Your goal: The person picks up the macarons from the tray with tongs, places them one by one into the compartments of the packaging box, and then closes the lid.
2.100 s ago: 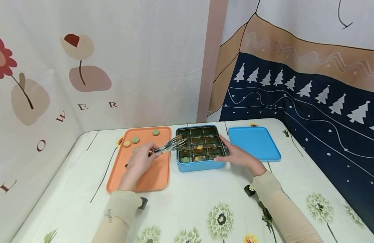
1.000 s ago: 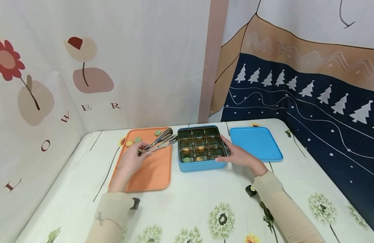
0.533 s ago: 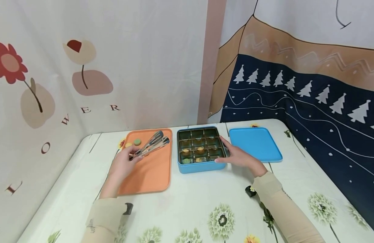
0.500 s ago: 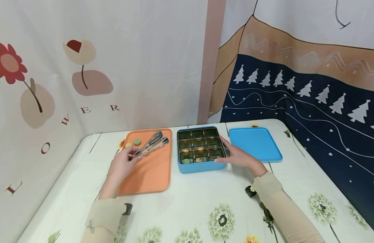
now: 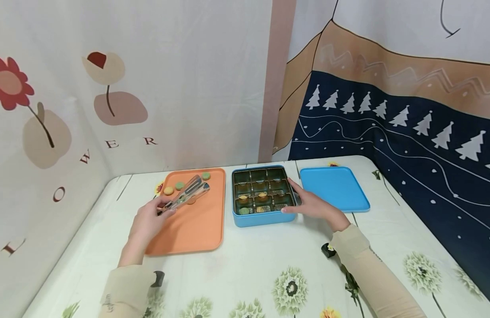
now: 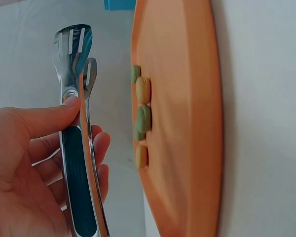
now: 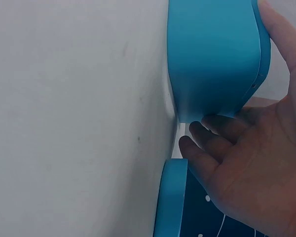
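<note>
My left hand point(image 5: 149, 218) holds metal tongs point(image 6: 79, 163) with dark grip inlays, above the orange tray point(image 5: 189, 236). The tongs' slotted ends are apart with nothing between them. Beneath and beyond them lie several macarons on the tray, among them a yellow macaron point(image 5: 169, 190) and a green macaron point(image 5: 206, 176). My right hand point(image 5: 312, 204) grips the right side of a blue box point(image 5: 264, 218), thumb at its front rim and fingers against its side. Dark compartments divide the box. A green macaron point(image 5: 244, 211) and several yellow ones lie in its nearer and middle rows.
A flat blue lid point(image 5: 334, 187) lies right of the box, just beyond my right hand. The table point(image 5: 245, 265) has a white floral cloth. Printed curtains point(image 5: 205, 88) stand behind the table and along its sides.
The tongs were over the box's left side; my left hand has drawn them left over the tray. A yellow macaron now shows in the middle-left compartment. My right hand stays on the box.
</note>
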Demonstrator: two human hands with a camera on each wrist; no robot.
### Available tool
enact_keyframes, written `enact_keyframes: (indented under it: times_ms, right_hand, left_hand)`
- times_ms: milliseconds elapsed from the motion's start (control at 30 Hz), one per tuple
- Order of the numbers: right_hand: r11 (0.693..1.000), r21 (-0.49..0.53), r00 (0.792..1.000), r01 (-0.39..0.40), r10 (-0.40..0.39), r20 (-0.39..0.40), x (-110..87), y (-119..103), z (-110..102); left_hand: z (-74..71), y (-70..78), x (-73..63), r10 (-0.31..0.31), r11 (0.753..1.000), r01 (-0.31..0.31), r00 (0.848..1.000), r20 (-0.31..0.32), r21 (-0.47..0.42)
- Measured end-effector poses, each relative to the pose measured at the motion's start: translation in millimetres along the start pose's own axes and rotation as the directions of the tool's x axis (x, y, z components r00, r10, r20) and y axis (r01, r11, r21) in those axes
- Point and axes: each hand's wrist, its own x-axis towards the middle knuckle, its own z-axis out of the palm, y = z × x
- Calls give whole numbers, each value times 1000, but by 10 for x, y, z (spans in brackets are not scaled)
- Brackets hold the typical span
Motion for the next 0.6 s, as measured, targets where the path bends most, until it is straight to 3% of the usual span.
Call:
enact_keyframes:
  times_ms: [600]
  right_hand:
    - [1000,-14,1000,-11,11,0,-3,13,-5]
  left_hand:
    - [-17,-224,-25,-75,997,74,997,27,24]
